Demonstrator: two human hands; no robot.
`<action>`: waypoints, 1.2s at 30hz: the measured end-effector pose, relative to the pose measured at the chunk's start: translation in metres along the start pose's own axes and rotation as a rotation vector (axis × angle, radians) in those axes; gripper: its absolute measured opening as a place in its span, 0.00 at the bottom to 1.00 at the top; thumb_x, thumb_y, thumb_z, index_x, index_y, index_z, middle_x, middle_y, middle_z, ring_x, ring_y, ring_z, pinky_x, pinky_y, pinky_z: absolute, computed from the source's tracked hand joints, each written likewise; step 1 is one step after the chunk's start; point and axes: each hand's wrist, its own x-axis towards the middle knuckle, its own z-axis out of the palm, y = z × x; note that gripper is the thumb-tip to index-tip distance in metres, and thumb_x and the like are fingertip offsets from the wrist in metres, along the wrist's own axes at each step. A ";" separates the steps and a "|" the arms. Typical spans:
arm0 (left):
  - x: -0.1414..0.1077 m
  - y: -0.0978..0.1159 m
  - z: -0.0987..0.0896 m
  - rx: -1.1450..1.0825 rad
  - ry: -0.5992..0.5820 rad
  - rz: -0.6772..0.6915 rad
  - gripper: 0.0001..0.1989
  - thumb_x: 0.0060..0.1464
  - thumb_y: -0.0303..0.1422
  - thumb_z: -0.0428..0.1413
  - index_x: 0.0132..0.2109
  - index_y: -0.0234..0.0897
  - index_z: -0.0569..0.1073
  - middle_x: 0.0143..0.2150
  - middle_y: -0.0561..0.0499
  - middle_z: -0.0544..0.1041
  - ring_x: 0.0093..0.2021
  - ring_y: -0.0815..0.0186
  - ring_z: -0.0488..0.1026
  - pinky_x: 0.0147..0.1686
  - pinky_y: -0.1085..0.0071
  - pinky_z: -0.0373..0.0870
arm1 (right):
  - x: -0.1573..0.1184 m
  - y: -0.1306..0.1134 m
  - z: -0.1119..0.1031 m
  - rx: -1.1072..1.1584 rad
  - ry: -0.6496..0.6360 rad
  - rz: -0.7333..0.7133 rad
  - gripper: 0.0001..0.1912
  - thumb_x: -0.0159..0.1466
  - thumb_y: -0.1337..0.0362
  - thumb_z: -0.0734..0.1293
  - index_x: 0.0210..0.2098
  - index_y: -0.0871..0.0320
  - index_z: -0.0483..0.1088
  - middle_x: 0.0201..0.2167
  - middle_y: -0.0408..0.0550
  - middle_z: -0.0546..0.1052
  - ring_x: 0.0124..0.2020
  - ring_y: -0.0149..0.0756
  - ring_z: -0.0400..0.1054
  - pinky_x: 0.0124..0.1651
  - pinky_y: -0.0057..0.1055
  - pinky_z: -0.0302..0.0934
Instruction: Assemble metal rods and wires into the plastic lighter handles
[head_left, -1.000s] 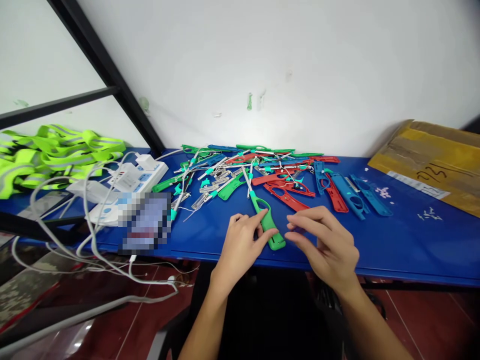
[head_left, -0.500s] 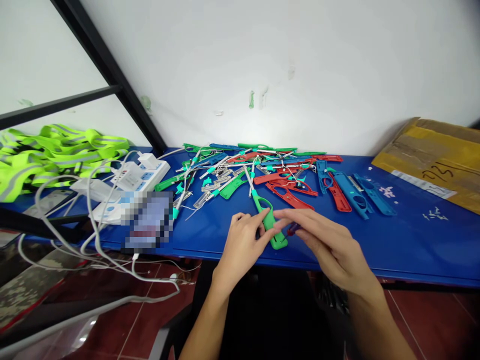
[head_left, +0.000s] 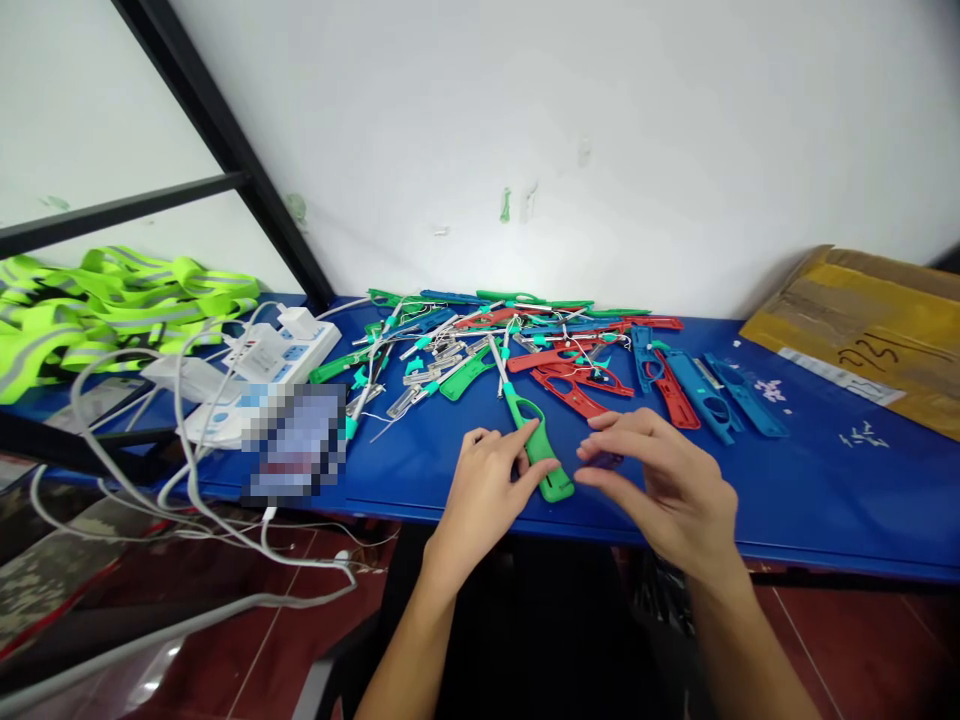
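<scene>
On the blue table a long-nosed lighter (head_left: 541,447) with a green handle and a thin metal tube lies at a slant, its tube pointing away from me. My left hand (head_left: 491,475) is closed on its left side, forefinger and thumb pressing on the handle. Just right of it, my right hand (head_left: 660,485) is raised with bent fingers around a small dark red-purple screwdriver (head_left: 606,460), mostly hidden by the fingers. A small gap separates the right fingertips from the lighter.
Behind lies a heap of lighter parts (head_left: 450,350). Red half shells (head_left: 574,390) and blue half shells (head_left: 705,395) lie nearer. Small metal pieces (head_left: 862,436) and a cardboard box (head_left: 877,330) are right. Left are a power strip (head_left: 277,370), cables, a blurred phone (head_left: 296,440) and yellow reflective straps (head_left: 135,300).
My right hand has drawn back a little to the right from the lighter's lower end, taking the screwdriver along, and its fingers have curled. My left hand stays on the lighter.
</scene>
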 end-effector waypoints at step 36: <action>0.000 0.000 0.001 -0.002 0.002 -0.002 0.20 0.75 0.39 0.59 0.69 0.42 0.77 0.36 0.55 0.83 0.42 0.58 0.78 0.57 0.57 0.63 | 0.005 0.003 -0.003 0.045 -0.001 0.092 0.21 0.66 0.70 0.80 0.56 0.45 0.84 0.39 0.43 0.85 0.38 0.37 0.81 0.56 0.41 0.79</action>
